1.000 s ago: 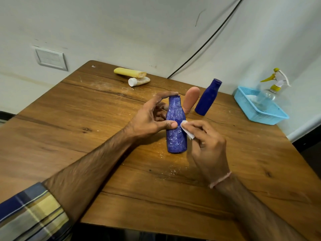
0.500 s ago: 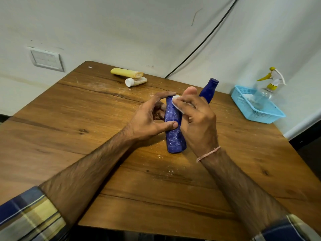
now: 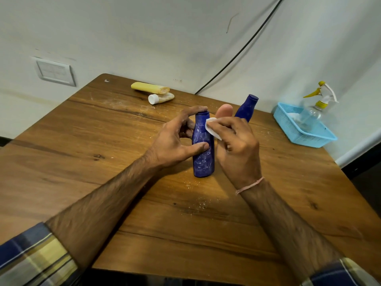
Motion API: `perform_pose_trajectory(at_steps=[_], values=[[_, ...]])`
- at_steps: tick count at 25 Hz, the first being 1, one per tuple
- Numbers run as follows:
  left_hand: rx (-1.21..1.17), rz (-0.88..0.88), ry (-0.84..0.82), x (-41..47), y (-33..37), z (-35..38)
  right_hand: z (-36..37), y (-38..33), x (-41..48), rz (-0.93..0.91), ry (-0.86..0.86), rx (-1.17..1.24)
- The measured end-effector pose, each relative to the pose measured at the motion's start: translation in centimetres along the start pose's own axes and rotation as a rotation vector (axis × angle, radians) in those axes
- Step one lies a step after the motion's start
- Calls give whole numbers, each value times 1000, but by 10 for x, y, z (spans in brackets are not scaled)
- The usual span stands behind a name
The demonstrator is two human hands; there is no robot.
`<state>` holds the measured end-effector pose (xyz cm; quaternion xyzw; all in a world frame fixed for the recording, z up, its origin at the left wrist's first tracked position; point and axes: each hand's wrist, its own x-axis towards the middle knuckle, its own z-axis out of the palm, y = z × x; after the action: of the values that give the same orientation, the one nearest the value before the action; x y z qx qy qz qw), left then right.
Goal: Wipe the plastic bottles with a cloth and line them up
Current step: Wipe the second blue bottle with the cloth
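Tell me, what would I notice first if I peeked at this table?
First, the upright dusty dark blue plastic bottle mid-table, steadied by the left hand while the right hand presses a small white cloth to its shoulder. Next, the light blue mesh basket at the table's right edge, holding a clear spray bottle with yellow trigger.

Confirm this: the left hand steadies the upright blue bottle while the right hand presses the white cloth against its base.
Not quite. In the head view the left hand steadies the upright blue bottle, but the right hand presses the white cloth against its upper part, just below the neck, not its base.
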<state>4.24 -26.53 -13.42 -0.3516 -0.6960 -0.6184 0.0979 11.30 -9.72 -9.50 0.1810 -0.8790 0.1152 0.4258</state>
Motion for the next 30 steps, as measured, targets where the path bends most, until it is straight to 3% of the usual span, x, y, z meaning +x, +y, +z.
perform_pose_trajectory(at_steps=[5, 10, 15, 20, 30], values=[[0, -11, 11, -1, -1, 1, 4, -10, -16, -96, -126, 21], [8, -33, -16, 0, -2, 2, 9, -8, 14, 18, -13, -3], [-1, -31, 21, -1, -1, 1, 9, -16, -5, -111, -198, -55], [33, -52, -22, 0, 1, 1, 5, -1, -1, -14, -52, 10], [-93, -196, -145, 0, -5, -6, -2, 10, -61, -68, -243, 49]])
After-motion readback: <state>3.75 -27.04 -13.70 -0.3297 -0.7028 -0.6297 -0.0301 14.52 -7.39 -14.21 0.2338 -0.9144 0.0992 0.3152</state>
